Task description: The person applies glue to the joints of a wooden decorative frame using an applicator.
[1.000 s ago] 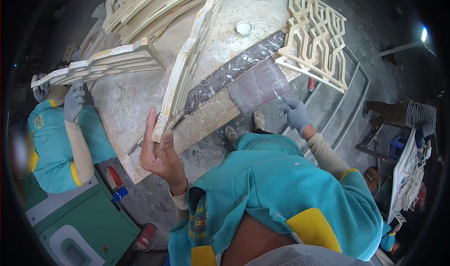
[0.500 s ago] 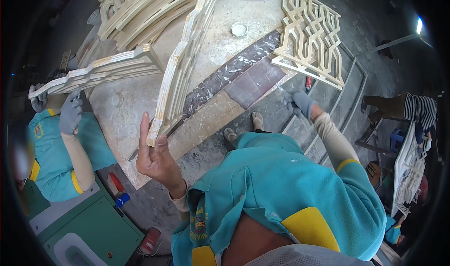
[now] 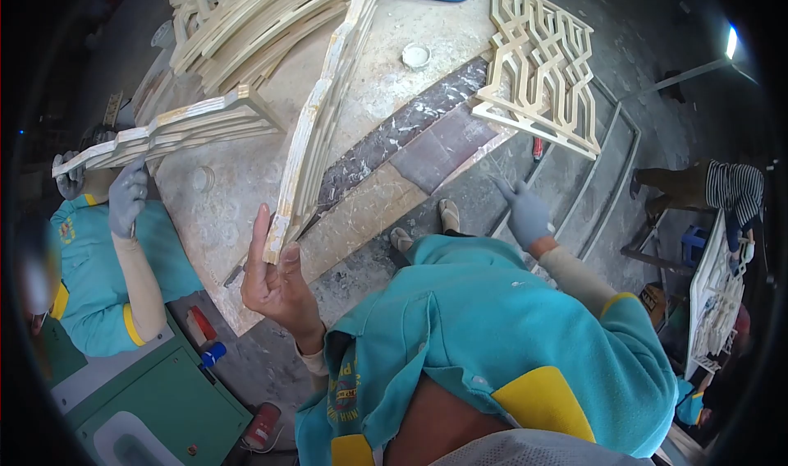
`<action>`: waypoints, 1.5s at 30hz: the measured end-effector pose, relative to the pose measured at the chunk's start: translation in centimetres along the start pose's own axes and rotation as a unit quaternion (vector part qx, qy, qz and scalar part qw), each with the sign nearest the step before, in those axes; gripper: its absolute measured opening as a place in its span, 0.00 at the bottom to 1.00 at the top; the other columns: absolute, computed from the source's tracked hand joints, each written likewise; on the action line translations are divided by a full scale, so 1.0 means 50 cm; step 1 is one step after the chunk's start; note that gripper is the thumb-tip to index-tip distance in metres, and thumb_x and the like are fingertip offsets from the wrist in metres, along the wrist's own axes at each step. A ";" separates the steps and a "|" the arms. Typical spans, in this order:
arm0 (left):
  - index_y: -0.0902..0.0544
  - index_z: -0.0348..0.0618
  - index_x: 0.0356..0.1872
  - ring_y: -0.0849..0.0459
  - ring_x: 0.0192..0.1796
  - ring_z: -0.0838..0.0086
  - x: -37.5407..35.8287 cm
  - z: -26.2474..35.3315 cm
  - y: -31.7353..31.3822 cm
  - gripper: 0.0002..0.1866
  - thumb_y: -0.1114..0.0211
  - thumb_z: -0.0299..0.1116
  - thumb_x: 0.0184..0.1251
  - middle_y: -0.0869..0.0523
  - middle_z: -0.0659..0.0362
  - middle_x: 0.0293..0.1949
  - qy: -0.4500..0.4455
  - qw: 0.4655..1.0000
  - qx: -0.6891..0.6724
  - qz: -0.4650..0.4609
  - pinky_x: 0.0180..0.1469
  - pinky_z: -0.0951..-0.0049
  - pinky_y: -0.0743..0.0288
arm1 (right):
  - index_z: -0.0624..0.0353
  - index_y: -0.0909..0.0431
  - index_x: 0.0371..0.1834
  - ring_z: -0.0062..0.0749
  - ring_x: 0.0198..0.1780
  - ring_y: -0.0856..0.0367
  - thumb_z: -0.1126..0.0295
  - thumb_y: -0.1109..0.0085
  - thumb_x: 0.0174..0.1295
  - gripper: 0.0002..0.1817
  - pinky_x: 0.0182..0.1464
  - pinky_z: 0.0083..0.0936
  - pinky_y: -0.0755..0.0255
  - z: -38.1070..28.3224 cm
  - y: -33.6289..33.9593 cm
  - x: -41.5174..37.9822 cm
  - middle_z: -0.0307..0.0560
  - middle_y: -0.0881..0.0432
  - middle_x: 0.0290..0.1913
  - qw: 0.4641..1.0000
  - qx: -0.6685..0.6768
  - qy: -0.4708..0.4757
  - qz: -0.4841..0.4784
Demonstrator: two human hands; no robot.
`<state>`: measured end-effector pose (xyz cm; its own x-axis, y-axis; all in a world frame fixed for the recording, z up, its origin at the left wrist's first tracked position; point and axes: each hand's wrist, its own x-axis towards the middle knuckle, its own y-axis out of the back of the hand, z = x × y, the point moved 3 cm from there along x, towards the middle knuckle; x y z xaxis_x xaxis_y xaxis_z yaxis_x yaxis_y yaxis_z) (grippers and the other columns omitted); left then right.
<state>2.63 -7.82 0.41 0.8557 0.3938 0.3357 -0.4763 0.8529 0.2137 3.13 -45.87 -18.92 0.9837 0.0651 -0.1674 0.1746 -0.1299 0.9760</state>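
My left hand (image 3: 281, 289), bare, grips the near end of a pale wooden lattice panel (image 3: 310, 125), thumb on one side and fingers on the other. The panel stands on its edge, and its upper side carries whitish and yellowish filler smears. Over the floor beside the table, my right hand (image 3: 529, 214) wears a grey glove, index finger extended along a thin-bladed tool (image 3: 497, 167) that is faint against the floor. That tool is apart from the panel.
Across the worktable (image 3: 369, 80), a co-worker's gloved hands (image 3: 127, 197) hold another lattice panel (image 3: 168, 136). Curved wooden pieces (image 3: 263, 27) are stacked behind. A small white dish (image 3: 416, 55) sits mid-table. A lattice piece (image 3: 538, 64) overhangs the right edge, near a metal frame (image 3: 611, 158).
My right hand has moved slightly down and left, and its wrist has turned. The panel's near end has shifted slightly with my left hand. The co-worker's nearer hand has moved slightly.
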 end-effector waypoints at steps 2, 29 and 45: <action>0.23 0.25 0.65 0.13 0.56 0.67 0.001 0.001 0.006 0.26 0.31 0.32 0.72 0.15 0.42 0.59 -0.002 1.000 0.003 -0.004 0.59 0.70 0.21 | 0.35 0.31 0.75 0.53 0.37 0.17 0.80 0.49 0.62 0.37 0.37 0.44 0.23 0.048 -0.030 -0.037 0.52 0.23 0.42 0.999 0.042 0.006 0.010; 0.24 0.22 0.65 0.13 0.56 0.66 0.006 0.005 0.002 0.26 0.33 0.32 0.75 0.15 0.41 0.60 -0.004 1.000 0.000 0.010 0.60 0.71 0.21 | 0.60 0.17 0.36 0.25 0.16 0.24 0.69 0.44 0.73 0.10 0.15 0.25 0.33 0.119 -0.102 -0.059 0.43 0.17 0.26 0.771 0.531 -0.297 -0.189; 0.21 0.27 0.64 0.12 0.50 0.72 0.000 0.058 -0.022 0.22 0.31 0.26 0.72 0.12 0.44 0.54 0.038 0.999 0.027 -0.006 0.52 0.75 0.21 | 0.55 0.13 0.39 0.52 0.43 0.10 0.67 0.41 0.64 0.09 0.44 0.43 0.18 -0.143 0.265 0.560 0.55 0.11 0.40 0.984 -0.040 0.153 0.083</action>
<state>2.57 -9.73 2.82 0.8733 0.4103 0.2628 -0.4745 0.8385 0.2678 32.66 -38.70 -9.69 0.9376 0.3463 0.0327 -0.0030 -0.0861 0.9963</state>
